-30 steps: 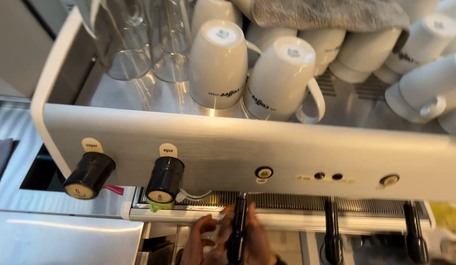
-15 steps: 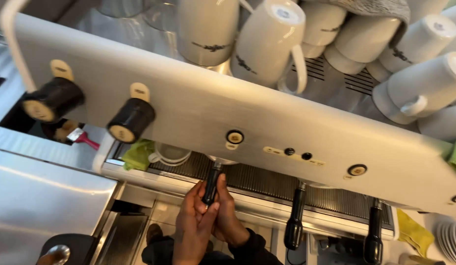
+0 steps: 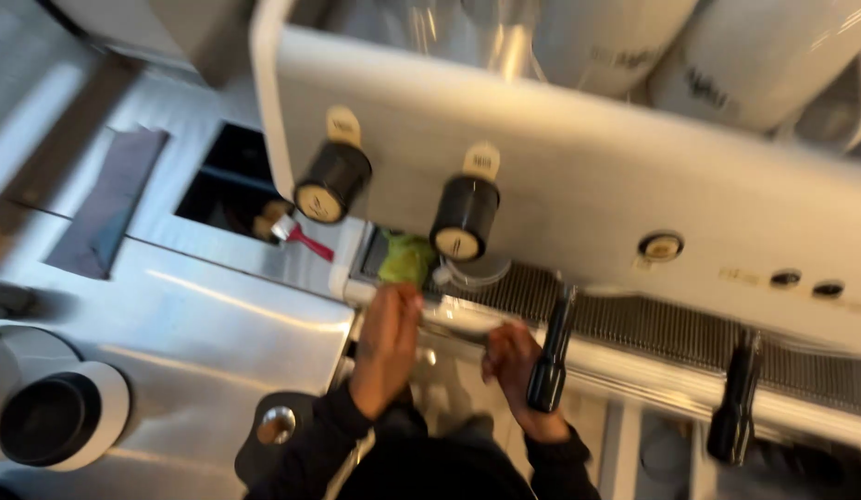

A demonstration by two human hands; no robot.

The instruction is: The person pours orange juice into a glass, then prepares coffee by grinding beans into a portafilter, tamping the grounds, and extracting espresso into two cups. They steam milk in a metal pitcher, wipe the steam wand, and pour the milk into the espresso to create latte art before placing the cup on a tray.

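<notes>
My left hand (image 3: pixel 386 341) reaches up to a green cloth (image 3: pixel 407 259) lying at the left end of the white espresso machine's (image 3: pixel 579 176) drip grate (image 3: pixel 653 329); its fingertips meet the cloth's lower edge, and blur hides any grip. My right hand (image 3: pixel 512 366) sits just left of and under a black portafilter handle (image 3: pixel 551 356). No fingers show over the handle. Both arms wear dark sleeves.
Two black round knobs (image 3: pixel 331 182) (image 3: pixel 465 217) stick out of the machine's front. A second black handle (image 3: pixel 734 407) hangs further right. White cups (image 3: pixel 727 65) stand on top. On the steel counter (image 3: pixel 199 324) at left are a dark recess (image 3: pixel 229 181), a red-handled tool (image 3: pixel 305 241) and a black round cup (image 3: pixel 46 417).
Both hands were together on the black handle. My left hand has left it and moved up-left to the green cloth. The view has swung right and closer.
</notes>
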